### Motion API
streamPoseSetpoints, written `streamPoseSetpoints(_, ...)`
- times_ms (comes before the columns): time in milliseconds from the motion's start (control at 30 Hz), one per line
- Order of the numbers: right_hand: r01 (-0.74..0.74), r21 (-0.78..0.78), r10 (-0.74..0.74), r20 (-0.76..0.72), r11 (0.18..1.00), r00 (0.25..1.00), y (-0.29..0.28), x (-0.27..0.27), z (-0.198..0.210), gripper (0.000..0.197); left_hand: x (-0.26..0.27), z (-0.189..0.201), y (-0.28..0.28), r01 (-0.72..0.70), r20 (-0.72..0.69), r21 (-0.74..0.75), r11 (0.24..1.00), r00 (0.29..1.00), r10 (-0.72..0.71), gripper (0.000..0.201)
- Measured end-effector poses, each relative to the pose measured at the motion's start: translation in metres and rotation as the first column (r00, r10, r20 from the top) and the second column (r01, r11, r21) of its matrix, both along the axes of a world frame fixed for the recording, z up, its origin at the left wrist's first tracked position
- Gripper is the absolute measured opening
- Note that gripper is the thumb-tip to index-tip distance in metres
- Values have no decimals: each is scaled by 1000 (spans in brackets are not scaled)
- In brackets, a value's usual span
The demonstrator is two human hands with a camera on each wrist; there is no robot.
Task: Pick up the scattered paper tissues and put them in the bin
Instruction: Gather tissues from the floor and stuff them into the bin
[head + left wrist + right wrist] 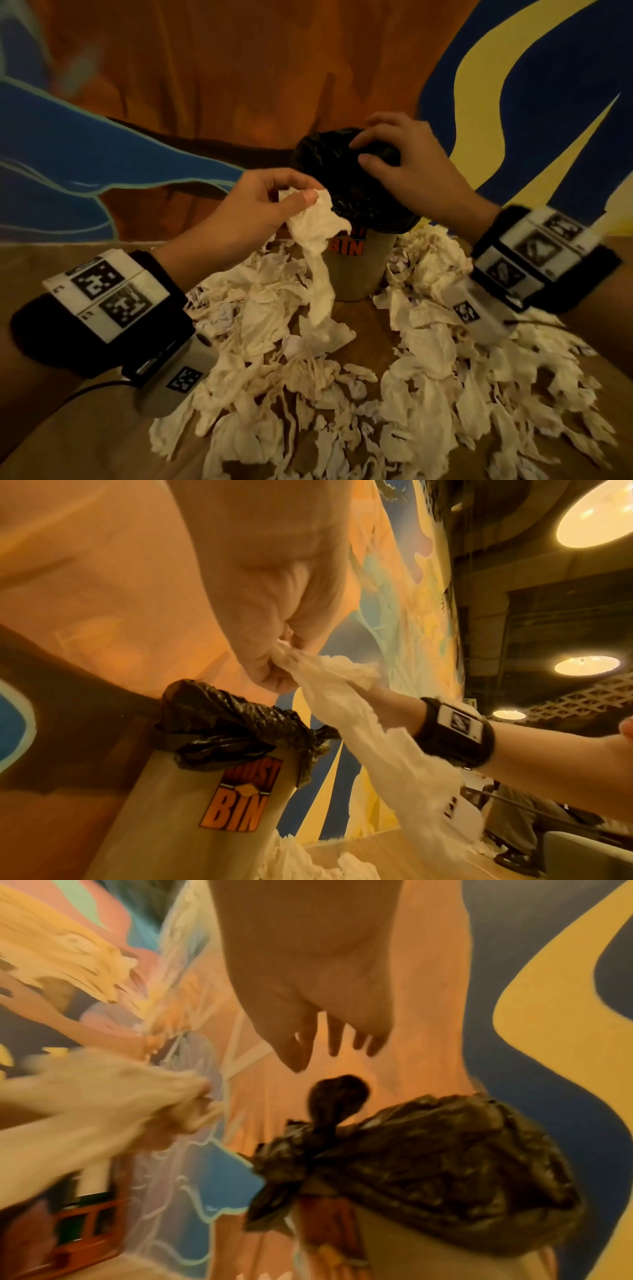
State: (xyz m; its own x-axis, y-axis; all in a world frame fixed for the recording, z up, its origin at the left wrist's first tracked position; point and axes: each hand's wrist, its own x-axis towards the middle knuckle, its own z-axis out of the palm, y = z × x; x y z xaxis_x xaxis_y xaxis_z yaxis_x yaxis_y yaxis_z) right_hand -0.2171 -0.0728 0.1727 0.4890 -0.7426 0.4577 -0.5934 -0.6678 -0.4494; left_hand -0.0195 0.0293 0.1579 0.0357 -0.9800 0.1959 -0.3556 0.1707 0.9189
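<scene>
Dim, warm amber light throughout. Round ceiling lamps (597, 512) glare at the far right in the left wrist view. Right wrist view is motion-blurred; wide-angle edges bend and smear.

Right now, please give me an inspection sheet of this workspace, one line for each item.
Surface: wooden table, mostly covered around the bin.
Job's things: beige bin lined with a black bag; one tissue hangs from the left hand beside the bin.
Clutter: many crumpled tissues scattered around the bin's base.
Hands: left hand pinches the tissue; right hand is over the bag's mouth, fingers relaxed, holding nothing.
Cables: black cable from the left wrist unit.
Surroundings: painted wall behind.
</scene>
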Motion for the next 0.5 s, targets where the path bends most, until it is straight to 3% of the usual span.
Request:
streamPoseSetpoints(67, -34, 68, 31, 37, 997, 999, 33, 3, -5, 25, -1, 4, -3, -78, -36, -109, 991, 997, 74, 11)
streamPoseSetpoints(167, -136, 313, 163, -62, 940, 985, 68, 7, -23, 47, -6, 7, -4, -145, -66, -264, 954, 989, 132, 11)
streamPoseSetpoints(267, -286, 500, 265, 113, 817, 957, 79, 12, -30, 50, -14, 7, -2, -171, -79, -343, 924, 985, 153, 10)
streamPoseSetpoints(400, -294, 550, 145, 297, 782, 944, 74, 11, -17, 29, -22, 7, -1, -116, 23, -367, 923, 991, 133, 22)
streamPoseSetpoints(500, -375, 590, 24, 516, 715, 856, 65, 10, 4, 21, -28, 1, 1, -23, 118, -323, 946, 991, 65, 28)
